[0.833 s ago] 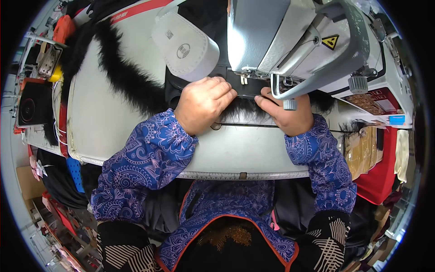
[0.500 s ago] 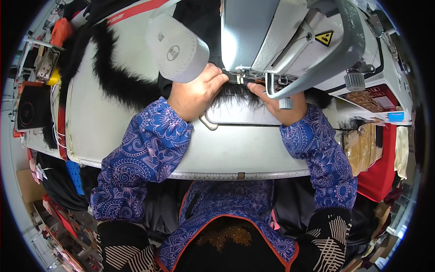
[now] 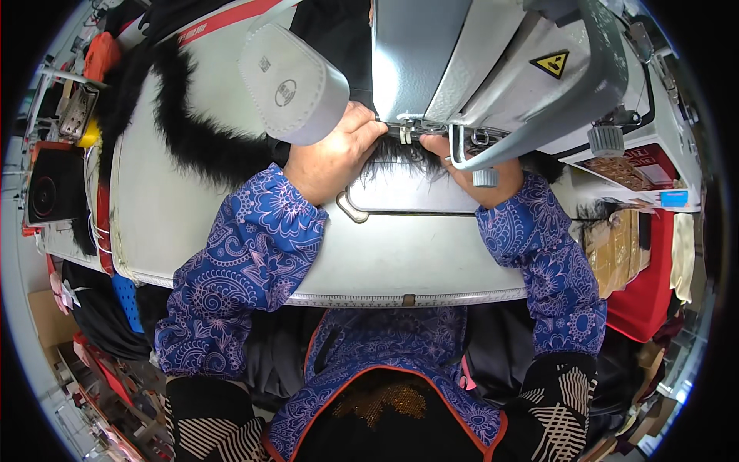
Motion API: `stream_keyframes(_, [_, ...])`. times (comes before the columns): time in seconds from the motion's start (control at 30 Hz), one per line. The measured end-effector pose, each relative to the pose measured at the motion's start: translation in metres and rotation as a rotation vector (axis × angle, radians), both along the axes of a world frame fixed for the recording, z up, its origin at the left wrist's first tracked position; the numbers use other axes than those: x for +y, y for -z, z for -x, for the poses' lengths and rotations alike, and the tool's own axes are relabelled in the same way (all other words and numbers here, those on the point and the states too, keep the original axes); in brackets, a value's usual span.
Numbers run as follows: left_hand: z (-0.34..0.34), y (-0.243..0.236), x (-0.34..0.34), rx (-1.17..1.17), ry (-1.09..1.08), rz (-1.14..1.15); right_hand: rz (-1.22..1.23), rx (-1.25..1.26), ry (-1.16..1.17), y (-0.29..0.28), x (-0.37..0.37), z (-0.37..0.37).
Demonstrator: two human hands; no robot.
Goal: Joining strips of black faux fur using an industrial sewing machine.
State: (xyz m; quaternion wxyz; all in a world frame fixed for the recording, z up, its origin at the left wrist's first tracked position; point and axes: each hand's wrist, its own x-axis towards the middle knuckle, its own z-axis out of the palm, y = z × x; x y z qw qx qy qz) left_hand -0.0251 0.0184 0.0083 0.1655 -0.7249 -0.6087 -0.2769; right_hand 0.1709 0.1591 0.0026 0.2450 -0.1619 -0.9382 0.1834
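Left hand (image 3: 327,162): fingers are lying close together, touching the black furry material (image 3: 397,154) just left of the presser foot (image 3: 406,135); pinching: cannot tell.
Right hand (image 3: 493,183): thumb is touching the material just right of the foot; a wire guard (image 3: 456,150) is partly hiding the fingers; grip: cannot tell.
Material: is lying between the 2 hands, at the sewing machine (image 3: 419,65).
Fur strip (image 3: 196,145): is curving across the far left surface (image 3: 408,258).

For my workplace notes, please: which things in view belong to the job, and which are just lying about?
Part of the job:
black fur trim, at left hand and right hand
sewing machine

Apparently just lying about:
black speaker
red container
yellowish package
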Motion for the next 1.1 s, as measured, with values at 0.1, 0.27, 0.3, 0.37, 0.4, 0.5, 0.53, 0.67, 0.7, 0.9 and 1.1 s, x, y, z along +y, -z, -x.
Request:
stream_keyframes(0.1, [0.001,0.004,0.0,-0.001,0.0,-0.002,0.039,0.071,-0.032,0.003,0.001,0.001])
stream_keyframes(0.27, [-0.001,0.003,0.001,0.001,-0.017,0.01,-0.077,0.059,-0.044,0.0,0.003,-0.001])
stream_keyframes(0.3, [0.0,0.003,0.002,-0.003,-0.013,0.004,-0.111,0.073,-0.067,0.002,0.004,-0.001])
stream_keyframes(0.37, [0.0,0.001,-0.001,-0.022,-0.03,0.035,-0.129,0.088,-0.077,-0.002,0.004,0.001])
stream_keyframes(0.4, [0.001,0.0,-0.002,-0.044,-0.043,0.064,-0.149,0.1,-0.083,-0.003,0.004,0.0])
stream_keyframes(0.5, [0.007,-0.006,-0.011,-0.018,-0.18,0.075,-0.005,-0.107,-0.007,0.007,0.006,-0.005])
stream_keyframes(0.53, [0.01,-0.003,-0.016,-0.057,-0.188,0.106,-0.006,-0.104,-0.011,0.007,0.01,-0.01])
stream_keyframes(0.67, [-0.005,-0.004,-0.034,-0.134,-0.07,0.116,-0.357,-0.332,-0.042,-0.002,0.024,-0.037])
stream_keyframes(0.7, [-0.01,-0.004,-0.037,-0.074,-0.054,0.107,-0.357,-0.176,-0.072,-0.005,0.025,-0.04])
stream_keyframes(0.9, [-0.027,-0.01,-0.025,-0.041,0.002,0.043,-0.335,-0.21,-0.203,-0.022,0.002,-0.029])
stream_keyframes(1.1, [-0.036,-0.009,-0.021,0.006,-0.088,0.108,-0.043,-0.07,-0.063,-0.013,-0.015,-0.014])
